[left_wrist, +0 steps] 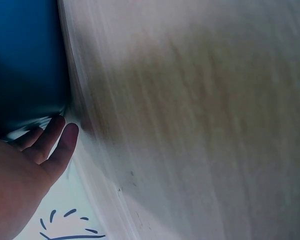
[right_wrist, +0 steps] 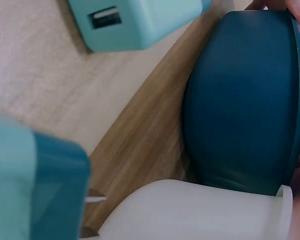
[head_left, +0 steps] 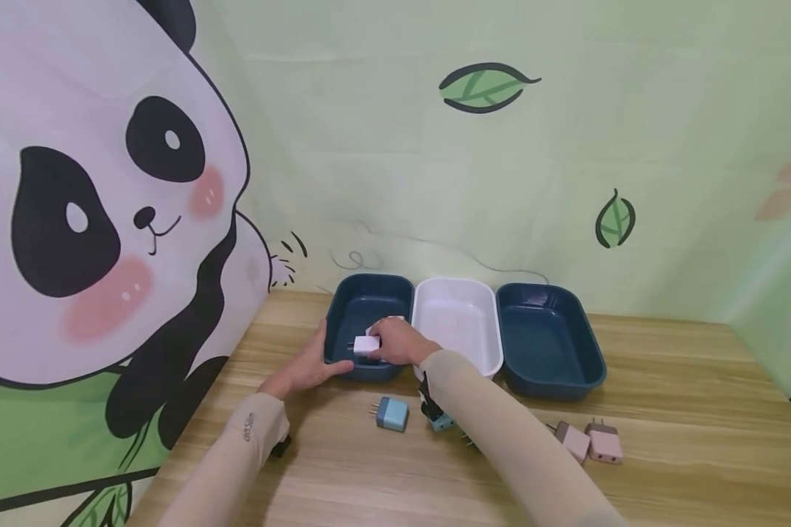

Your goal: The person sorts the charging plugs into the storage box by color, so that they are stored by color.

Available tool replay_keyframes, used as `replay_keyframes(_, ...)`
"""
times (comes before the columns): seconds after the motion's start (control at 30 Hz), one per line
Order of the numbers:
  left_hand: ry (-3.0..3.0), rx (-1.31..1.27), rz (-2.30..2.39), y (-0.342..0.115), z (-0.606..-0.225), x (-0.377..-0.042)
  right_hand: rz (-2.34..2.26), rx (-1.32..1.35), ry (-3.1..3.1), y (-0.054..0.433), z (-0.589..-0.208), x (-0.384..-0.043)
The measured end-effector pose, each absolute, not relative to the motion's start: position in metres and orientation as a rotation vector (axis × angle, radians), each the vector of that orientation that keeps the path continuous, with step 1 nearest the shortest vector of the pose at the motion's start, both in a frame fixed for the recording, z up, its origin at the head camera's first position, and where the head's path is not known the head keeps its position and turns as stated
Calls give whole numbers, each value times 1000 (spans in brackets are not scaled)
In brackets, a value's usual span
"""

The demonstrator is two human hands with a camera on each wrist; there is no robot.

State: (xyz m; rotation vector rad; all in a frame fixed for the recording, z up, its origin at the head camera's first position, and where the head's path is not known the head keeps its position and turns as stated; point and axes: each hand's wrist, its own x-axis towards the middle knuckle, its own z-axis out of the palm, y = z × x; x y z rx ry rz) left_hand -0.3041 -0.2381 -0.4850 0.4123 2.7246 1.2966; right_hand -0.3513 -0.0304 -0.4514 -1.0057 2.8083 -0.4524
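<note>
My right hand grips a white charger plug inside the left dark blue tray, near its front wall. The plug's prongs point left. Another bit of white shows behind the fingers, mostly hidden by the hand. At the tray's front left corner is my left hand, thumb stretched along the front rim and fingers fairly straight against the left side. In the left wrist view the fingertips touch the blue wall. The right wrist view shows the tray's outer wall.
A white tray and a second dark blue tray stand alongside. On the wooden table lie blue charger plugs, one partly under my right forearm, and two pink plugs. A panda-printed backdrop rises behind.
</note>
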Motion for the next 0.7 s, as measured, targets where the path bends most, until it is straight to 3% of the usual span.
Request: replay_keyframes(0.7, 2748, 389, 1264, -239, -484, -304, -552, -988, 2776, -28, -454, -353)
